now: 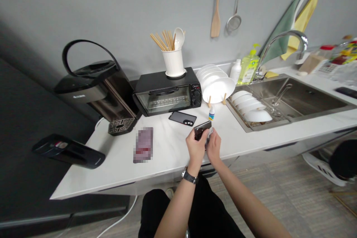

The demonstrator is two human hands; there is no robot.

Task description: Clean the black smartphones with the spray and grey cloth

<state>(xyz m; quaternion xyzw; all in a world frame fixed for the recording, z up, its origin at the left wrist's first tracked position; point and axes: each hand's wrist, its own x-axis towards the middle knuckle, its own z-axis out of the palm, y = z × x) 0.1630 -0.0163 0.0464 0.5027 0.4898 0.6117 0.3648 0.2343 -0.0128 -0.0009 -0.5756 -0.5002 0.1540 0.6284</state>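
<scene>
A dark smartphone [202,128] is gripped in my left hand [195,147], which wears a black-strapped wristwatch [190,176]. My right hand [214,146] is closed beside it, pinching a small whitish wipe [209,132] against the phone's right side. Whether the wipe is cloth or paper I cannot tell. Both hands are above the counter's front edge. Just beyond them, a dark phone case [182,118] with camera cut-outs lies on the counter. A small white bottle [211,113] with a blue and yellow label stands upright behind the phone.
On the white counter [167,148] lies a blurred purplish flat item [143,145]. A black toaster oven [169,93] stands behind, with a drinks machine [103,93] to its left. Racked plates [219,89], bowls [258,116] and a steel sink [301,98] are on the right.
</scene>
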